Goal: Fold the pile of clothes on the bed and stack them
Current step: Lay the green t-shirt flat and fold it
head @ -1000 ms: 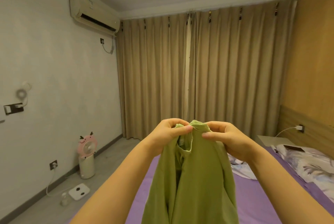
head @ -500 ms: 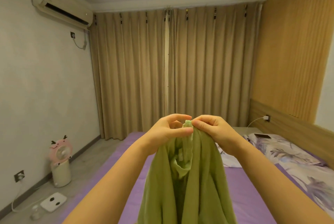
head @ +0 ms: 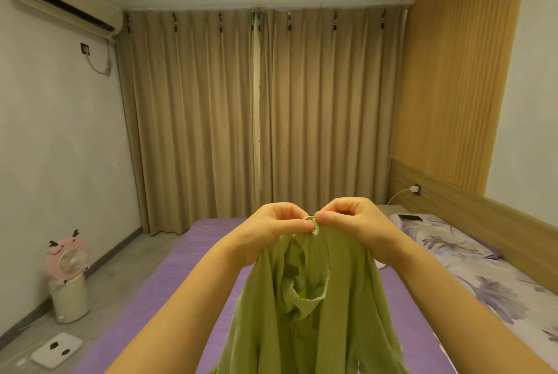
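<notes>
Fingers of the left hand (head: pixel 273 230) and right hand (head: pixel 350 227) curl tight, thumbs nearly touching, pinching the top edge of a green garment (head: pixel 311 307) raised above the purple bed (head: pixel 211 247). Cloth hangs from that edge between the forearms, its lower end cut off by the frame; the bed's left edge borders bare floor (head: pixel 120 277)

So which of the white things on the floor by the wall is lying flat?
The white bathroom scale, low and flat on the floor with two dark marks on top. The fan beside it stands upright, with a pink head.
</notes>
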### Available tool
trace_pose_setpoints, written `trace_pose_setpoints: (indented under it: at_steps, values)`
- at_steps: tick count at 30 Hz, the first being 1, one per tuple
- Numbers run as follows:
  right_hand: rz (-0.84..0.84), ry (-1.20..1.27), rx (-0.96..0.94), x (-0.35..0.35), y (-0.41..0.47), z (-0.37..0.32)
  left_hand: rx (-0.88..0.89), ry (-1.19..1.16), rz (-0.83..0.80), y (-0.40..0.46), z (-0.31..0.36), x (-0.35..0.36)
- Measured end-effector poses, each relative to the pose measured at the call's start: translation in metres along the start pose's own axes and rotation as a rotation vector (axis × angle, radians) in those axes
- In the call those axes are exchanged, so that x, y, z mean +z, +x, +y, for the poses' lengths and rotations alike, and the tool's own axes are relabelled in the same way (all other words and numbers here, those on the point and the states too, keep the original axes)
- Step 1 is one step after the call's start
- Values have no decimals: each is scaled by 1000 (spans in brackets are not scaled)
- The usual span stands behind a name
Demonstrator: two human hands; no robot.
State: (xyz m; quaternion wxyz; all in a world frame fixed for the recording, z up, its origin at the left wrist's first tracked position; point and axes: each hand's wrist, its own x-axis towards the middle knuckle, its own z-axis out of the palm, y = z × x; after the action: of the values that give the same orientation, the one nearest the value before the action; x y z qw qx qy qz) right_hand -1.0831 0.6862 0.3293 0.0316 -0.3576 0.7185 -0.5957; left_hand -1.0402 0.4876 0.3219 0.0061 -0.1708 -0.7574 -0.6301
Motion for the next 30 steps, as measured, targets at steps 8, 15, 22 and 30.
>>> trace_pose_setpoints:
  at_steps: [8, 15, 22, 30]
  values:
    - [-84, 49, 94, -9, -21, 6, 162, -71, -29, -4, -18, 11]
    - [-50, -124, 219, -41, -26, 21, 99, 97, 18, 8, -23, 21]
    - [237, -77, 224, -137, -45, 46, -215, 802, 135, 24, -29, 5]
    - [274, -303, 209, -226, -79, 74, -368, 688, 138, 49, -27, 31]
